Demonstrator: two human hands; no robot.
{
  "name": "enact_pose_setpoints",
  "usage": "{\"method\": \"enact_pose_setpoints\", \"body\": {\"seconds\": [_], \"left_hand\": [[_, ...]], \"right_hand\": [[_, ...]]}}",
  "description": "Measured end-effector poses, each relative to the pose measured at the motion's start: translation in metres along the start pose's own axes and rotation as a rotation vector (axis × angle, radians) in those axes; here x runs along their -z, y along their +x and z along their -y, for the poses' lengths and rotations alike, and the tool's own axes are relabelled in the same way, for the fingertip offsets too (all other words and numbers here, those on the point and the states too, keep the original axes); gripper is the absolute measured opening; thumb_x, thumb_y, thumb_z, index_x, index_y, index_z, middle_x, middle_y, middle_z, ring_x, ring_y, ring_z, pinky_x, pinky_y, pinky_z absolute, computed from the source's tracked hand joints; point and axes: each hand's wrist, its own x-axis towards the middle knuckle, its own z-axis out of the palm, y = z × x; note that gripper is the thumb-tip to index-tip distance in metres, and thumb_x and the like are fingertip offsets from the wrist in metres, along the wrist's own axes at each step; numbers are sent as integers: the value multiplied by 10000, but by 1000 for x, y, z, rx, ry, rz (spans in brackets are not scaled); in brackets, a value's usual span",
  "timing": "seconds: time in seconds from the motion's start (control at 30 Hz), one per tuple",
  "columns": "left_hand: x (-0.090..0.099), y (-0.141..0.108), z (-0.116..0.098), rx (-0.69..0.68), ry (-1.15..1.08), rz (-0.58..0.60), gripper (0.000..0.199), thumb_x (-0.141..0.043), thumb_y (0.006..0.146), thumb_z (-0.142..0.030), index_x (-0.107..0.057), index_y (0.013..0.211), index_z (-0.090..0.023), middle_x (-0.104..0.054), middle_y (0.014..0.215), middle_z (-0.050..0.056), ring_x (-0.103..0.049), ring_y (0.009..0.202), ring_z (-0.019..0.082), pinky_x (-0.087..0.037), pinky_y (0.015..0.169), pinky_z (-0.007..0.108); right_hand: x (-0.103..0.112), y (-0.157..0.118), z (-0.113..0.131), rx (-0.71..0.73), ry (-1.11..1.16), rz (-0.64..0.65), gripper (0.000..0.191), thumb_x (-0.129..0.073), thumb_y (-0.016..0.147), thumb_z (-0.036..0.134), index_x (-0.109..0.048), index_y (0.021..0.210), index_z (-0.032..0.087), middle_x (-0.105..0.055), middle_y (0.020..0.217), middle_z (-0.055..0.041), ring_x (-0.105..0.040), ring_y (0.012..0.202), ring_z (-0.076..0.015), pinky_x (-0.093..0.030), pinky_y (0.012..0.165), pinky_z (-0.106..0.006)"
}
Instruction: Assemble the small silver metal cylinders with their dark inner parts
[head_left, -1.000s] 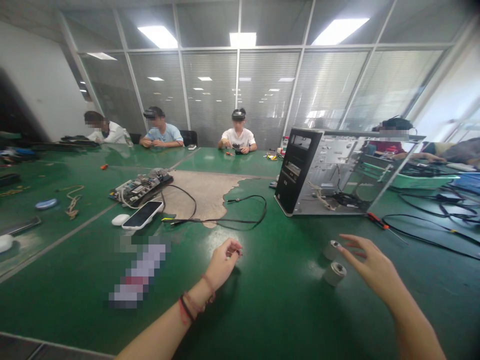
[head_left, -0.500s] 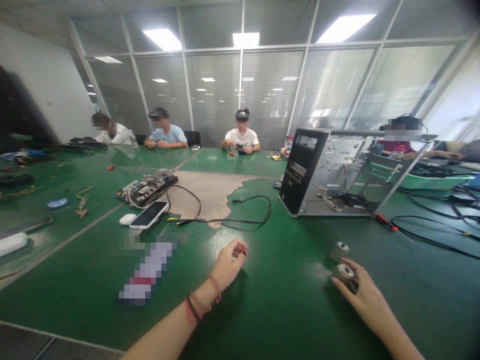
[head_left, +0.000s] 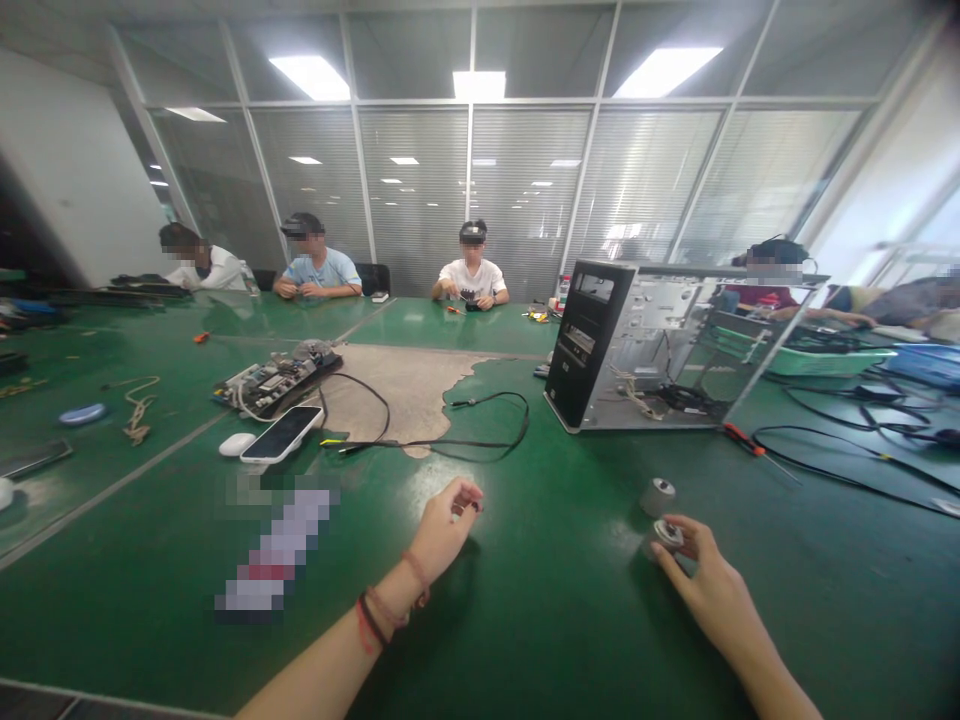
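My right hand (head_left: pixel 705 575) is closed with thumb and fingers around a small metal cylinder (head_left: pixel 667 534) that has a pale round top and a dark centre. Just behind it on the green table (head_left: pixel 570 590) stands a second, similar cylinder (head_left: pixel 659 496), upright. Left of these, my left hand (head_left: pixel 450 520) hovers over the table with its fingers curled into a pinch. Something small and dark shows at its fingertips, too small to name. Bracelets circle the left wrist.
An open computer case (head_left: pixel 600 350) stands behind the cylinders, with a screwdriver (head_left: pixel 750 440) and cables beside it. A black cable (head_left: pixel 517 420), a phone (head_left: pixel 283 434), a circuit board (head_left: pixel 277 378) and a blurred flat item (head_left: pixel 281 550) lie to the left. Several people sit across the table.
The whole view has shifted a little to the right. My right hand and its cylinder have moved slightly nearer the second cylinder. My left hand keeps its pinch.
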Motion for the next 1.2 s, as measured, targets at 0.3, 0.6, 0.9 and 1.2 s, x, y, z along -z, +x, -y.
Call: {"method": "enact_pose_setpoints", "body": {"seconds": [0.3, 0.6, 0.9, 1.2], "left_hand": [[0, -1, 1, -1, 31, 14, 114, -501, 760, -171, -569, 852, -165, -635, 782, 32, -599, 721, 152, -462, 679, 263], [-1, -2, -3, 15, 19, 13, 130, -494, 740, -150, -575, 839, -171, -635, 770, 26, -600, 721, 152, -464, 665, 255], [-1, -2, -6, 16, 24, 96, 211, -543, 718, -130, -551, 924, -174, -619, 833, 34, -592, 764, 152, -465, 691, 260], [-8, -10, -18, -86, -16, 265, 278, -625, 703, -143, -537, 965, -170, -616, 936, 58, -592, 861, 173, -468, 795, 294]], "right_hand": [[-2, 3, 28, 60, 79, -7, 509, -481, 808, 479, -331, 1216, 215, -651, 1012, -90, -661, 862, -231, -526, 784, -375], [-16, 35, 122, 387, 271, 114, 378, -520, 829, 342, -376, 1156, 216, -605, 1023, -85, -615, 918, -210, -482, 846, -379], [-73, 24, 163, 501, 406, 285, 366, -581, 764, 208, -438, 1101, 222, -578, 1012, -47, -583, 902, -188, -466, 828, -327], [-73, 10, 164, 485, 525, 340, 350, -563, 757, 149, -450, 1080, 227, -571, 974, -23, -584, 863, -163, -476, 799, -282]]}}
